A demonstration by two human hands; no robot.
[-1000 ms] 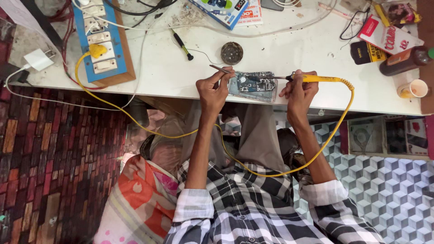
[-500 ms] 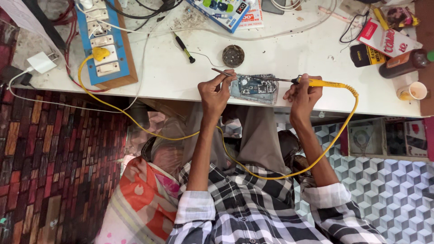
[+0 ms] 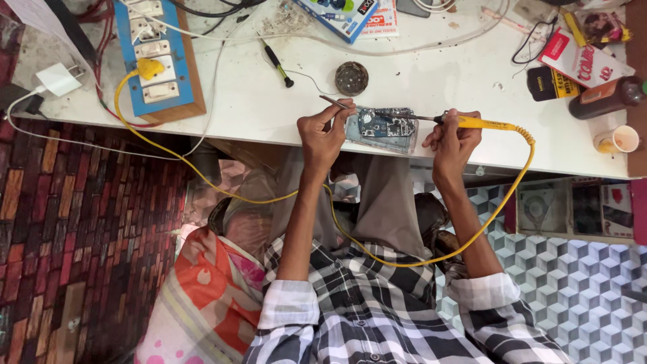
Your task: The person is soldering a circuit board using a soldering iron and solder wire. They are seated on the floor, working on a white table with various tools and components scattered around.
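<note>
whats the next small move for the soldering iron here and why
Probably ease the soldering iron tip down onto the circuit board. The right hand aims it over the board's top edge, while the left hand holds tweezers at the board's left end.

Left of bench: I see a blue switchboard point(image 3: 156, 57) holding a yellow plug point(image 3: 149, 68).
Middle: a round tin point(image 3: 351, 78), a small screwdriver point(image 3: 278, 64).
Right: a brown bottle point(image 3: 606, 97), a cup point(image 3: 618, 139).
</note>
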